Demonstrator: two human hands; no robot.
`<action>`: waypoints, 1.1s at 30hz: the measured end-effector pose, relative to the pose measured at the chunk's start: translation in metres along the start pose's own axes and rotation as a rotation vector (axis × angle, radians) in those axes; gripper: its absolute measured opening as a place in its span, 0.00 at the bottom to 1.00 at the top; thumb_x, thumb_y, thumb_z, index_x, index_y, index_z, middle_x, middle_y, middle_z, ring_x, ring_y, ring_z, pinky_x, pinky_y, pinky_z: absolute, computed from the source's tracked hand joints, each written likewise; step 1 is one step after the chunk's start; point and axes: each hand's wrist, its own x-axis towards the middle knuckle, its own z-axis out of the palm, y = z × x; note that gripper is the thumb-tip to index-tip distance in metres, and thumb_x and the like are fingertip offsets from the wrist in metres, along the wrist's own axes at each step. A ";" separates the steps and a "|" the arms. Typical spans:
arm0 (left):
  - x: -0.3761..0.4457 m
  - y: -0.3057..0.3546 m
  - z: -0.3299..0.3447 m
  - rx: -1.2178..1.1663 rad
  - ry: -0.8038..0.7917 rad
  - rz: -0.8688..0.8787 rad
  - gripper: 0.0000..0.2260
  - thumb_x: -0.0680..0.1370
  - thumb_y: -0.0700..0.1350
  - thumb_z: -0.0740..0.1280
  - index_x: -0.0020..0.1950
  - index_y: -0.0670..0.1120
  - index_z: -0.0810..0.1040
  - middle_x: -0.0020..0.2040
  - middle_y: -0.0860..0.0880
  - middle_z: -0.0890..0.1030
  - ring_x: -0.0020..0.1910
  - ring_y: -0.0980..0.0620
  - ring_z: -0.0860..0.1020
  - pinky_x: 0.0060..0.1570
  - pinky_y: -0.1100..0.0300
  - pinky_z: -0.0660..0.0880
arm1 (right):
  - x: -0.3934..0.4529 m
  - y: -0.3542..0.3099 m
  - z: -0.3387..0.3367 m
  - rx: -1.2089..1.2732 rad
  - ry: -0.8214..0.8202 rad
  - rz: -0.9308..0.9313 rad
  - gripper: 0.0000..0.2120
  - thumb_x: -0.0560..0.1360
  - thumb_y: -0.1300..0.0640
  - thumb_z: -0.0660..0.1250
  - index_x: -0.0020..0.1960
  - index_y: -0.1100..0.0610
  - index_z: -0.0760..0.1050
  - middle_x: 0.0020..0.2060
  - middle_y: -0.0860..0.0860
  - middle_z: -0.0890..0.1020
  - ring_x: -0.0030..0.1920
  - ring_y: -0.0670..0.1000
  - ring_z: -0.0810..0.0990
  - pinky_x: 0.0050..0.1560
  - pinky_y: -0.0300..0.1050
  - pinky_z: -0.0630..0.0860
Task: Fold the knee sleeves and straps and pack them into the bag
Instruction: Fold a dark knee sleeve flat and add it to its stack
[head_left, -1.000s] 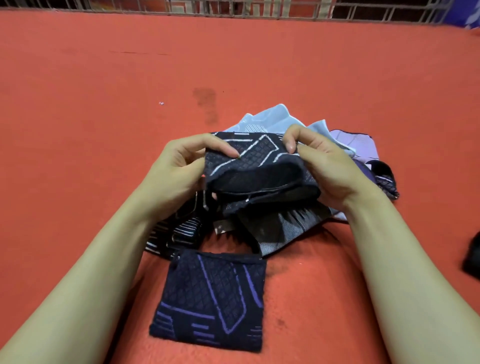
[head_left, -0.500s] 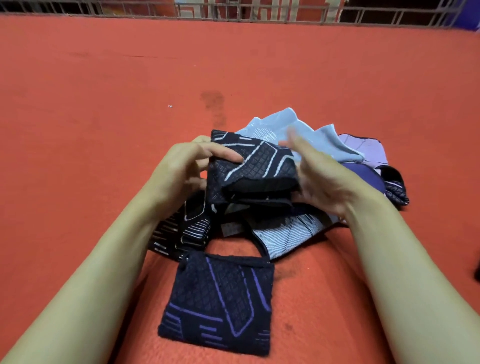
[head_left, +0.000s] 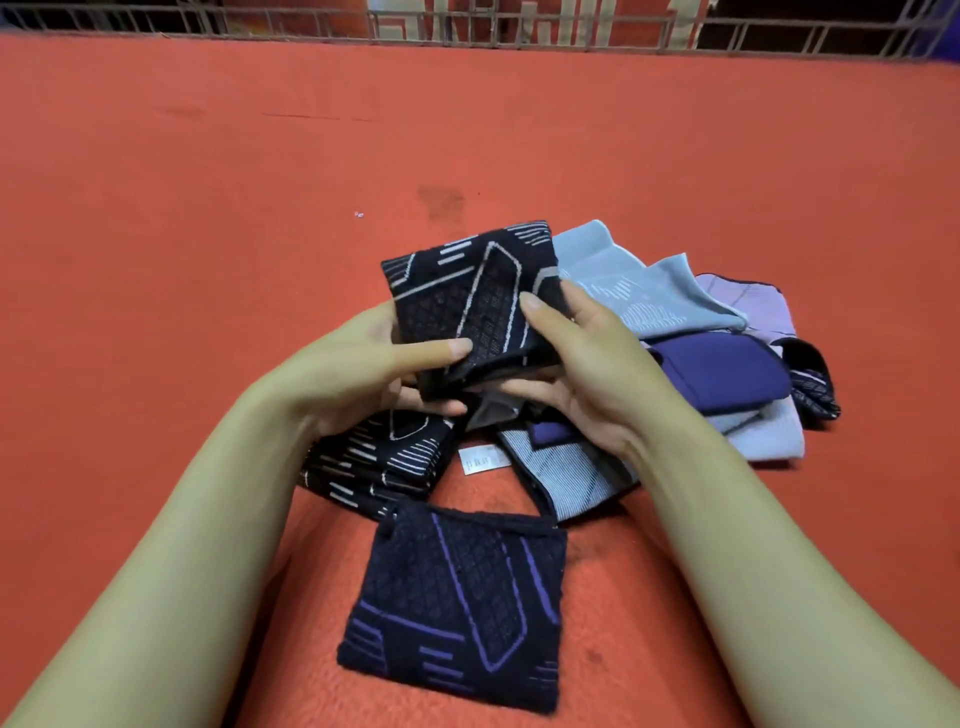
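A folded black knee sleeve with white lines (head_left: 467, 291) is held up above the pile. My left hand (head_left: 363, 374) grips its left lower edge, thumb on top and fingers beneath. At the sleeve's right edge my right hand (head_left: 576, 364) holds it the same way, thumb on top. A folded black sleeve with purple lines (head_left: 457, 597) lies flat on the red cloth close to me. Under my hands sits a pile: another black-and-white sleeve (head_left: 374, 462), a grey-striped sleeve (head_left: 561, 478), light blue sleeves (head_left: 639, 291), a dark purple piece (head_left: 722, 374) and a lilac piece (head_left: 748, 306). No bag is in view.
Everything lies on a wide red cloth surface (head_left: 208, 208). A metal railing (head_left: 519, 31) runs along its far edge. A small white label (head_left: 483, 460) sticks out of the pile between my hands.
The black-and-white sleeve has been folded flat and raised, its patterned face tilted toward me. My right hand moved from the sleeve's top to its right edge.
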 end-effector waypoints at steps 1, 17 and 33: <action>0.001 0.000 -0.002 -0.011 0.032 -0.006 0.17 0.78 0.34 0.70 0.66 0.44 0.77 0.56 0.45 0.85 0.48 0.51 0.85 0.42 0.58 0.84 | -0.001 0.002 0.001 -0.042 0.003 -0.012 0.09 0.86 0.55 0.61 0.64 0.51 0.77 0.60 0.56 0.85 0.55 0.58 0.87 0.49 0.57 0.85; -0.018 0.009 -0.050 0.161 0.104 0.225 0.18 0.73 0.27 0.71 0.42 0.50 0.89 0.55 0.46 0.88 0.56 0.50 0.86 0.53 0.59 0.83 | 0.002 0.013 -0.003 -0.509 -0.090 -0.283 0.25 0.77 0.77 0.62 0.62 0.54 0.84 0.57 0.49 0.87 0.58 0.54 0.86 0.59 0.55 0.82; -0.007 0.001 -0.076 0.589 0.361 0.092 0.30 0.73 0.24 0.52 0.46 0.48 0.90 0.53 0.51 0.88 0.58 0.54 0.84 0.65 0.55 0.78 | 0.003 0.028 0.016 -0.843 -0.051 -0.322 0.21 0.75 0.68 0.66 0.51 0.44 0.87 0.57 0.44 0.79 0.51 0.41 0.82 0.57 0.32 0.76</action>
